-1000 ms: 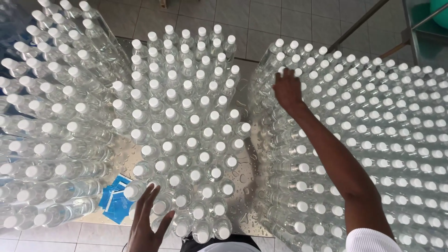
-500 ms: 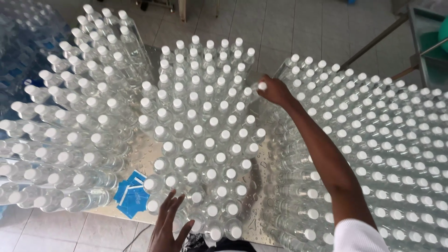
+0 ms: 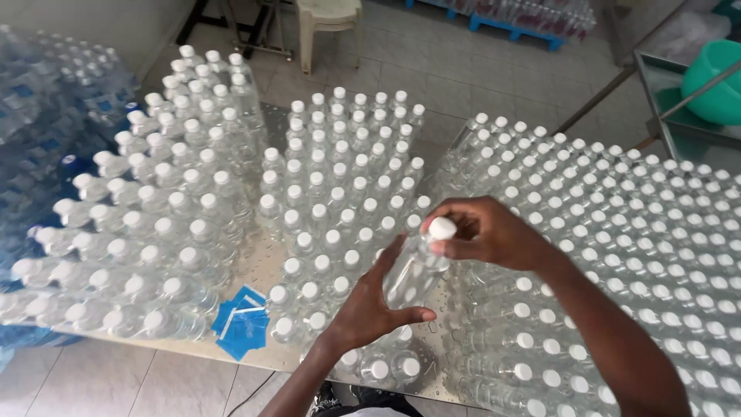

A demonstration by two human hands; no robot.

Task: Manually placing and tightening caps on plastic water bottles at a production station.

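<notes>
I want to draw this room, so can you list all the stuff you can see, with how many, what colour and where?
held bottle: one, clear with white cap, tilted, in both hands above the table
bottle groups: three, too many bottles to count, clear with white caps, at left, middle and right
table: one, shiny metal, wet, under the bottles
labels: a small pile, blue, near table edge
wrapped bottle packs: stacked, clear and blue, far left
chair: one, cream plastic, top middle
basin: one, green, top right
pallet: one, blue, top
left hand: one, against the bottle's side
right hand: one, gripping the cap
</notes>
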